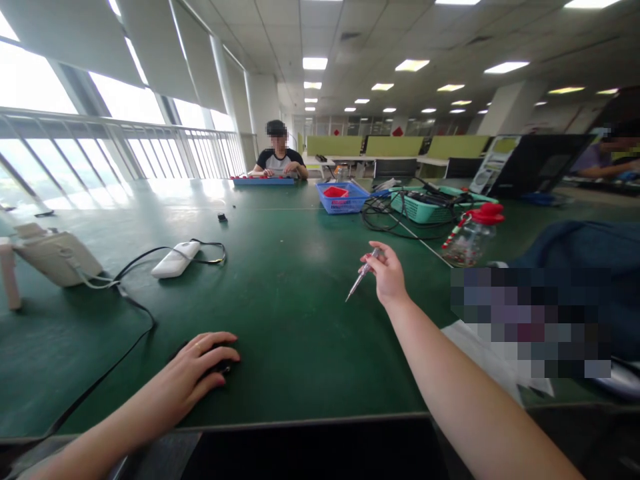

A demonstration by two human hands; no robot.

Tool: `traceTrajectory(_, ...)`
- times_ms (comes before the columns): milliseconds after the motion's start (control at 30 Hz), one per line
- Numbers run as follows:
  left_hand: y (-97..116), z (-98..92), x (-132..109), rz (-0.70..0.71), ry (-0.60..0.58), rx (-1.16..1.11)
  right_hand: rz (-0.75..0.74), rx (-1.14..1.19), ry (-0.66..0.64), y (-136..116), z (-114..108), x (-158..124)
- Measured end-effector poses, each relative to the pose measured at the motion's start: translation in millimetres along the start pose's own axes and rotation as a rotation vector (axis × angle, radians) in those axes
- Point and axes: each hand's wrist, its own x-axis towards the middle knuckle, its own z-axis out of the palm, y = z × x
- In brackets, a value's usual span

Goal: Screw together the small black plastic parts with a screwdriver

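My right hand point(390, 275) is raised over the green table point(300, 300), its fingers closed round a slim screwdriver point(361, 275) with a clear handle. The screwdriver's tip slants down to the left. Toward the table's near edge, my left hand point(207, 363) lies over a small black object point(224, 367), fingers curved round it. Most of that object is hidden under the palm, so its kind does not show.
Left of centre lies a white power bank point(176, 260) with a black cable. Farther back stand a blue basket point(343, 200) and a green basket point(425, 207) of cables. A red-lidded jar point(473, 237) stands right. Across the table sits a person point(280, 160).
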Motion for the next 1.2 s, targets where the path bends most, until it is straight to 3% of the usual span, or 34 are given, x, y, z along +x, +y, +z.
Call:
traceTrajectory(133, -34.3, -11.2, -16.9, -0.084, 0.155, -0.035, -0.006, -0.019, -0.018, 1.0, 1.9, -1.7)
traceTrajectory(333, -55.3, -40.9, -19.9, -0.192, 0.264, -0.116, -0.006, -0.04, -0.012, -0.3, 2.1, -2.7)
traceTrajectory(500, -73.3, -45.2, -24.8, -0.284, 0.292, -0.137, -0.011, -0.064, -0.026, 1.8, 1.0, -2.0)
traceTrajectory(600, -75.9, -40.2, -28.1, -0.331, 0.297, -0.15, -0.014, -0.063, -0.03, 2.2, 1.2, -2.1)
traceTrajectory(800, -69.7, -35.8, -27.6, -0.286, 0.242, -0.107, -0.007, -0.057, -0.029, 1.5, 2.7, -2.7)
traceTrajectory(1000, -63.2, -35.7, -25.9, -0.397, 0.243, 0.012, -0.022, -0.065, -0.037, 3.6, 2.9, -2.1)
traceTrajectory(1200, -69.7, -28.1, -30.5, -0.307, 0.259, 0.097, -0.028, -0.08, -0.053, 3.1, 2.7, -3.2)
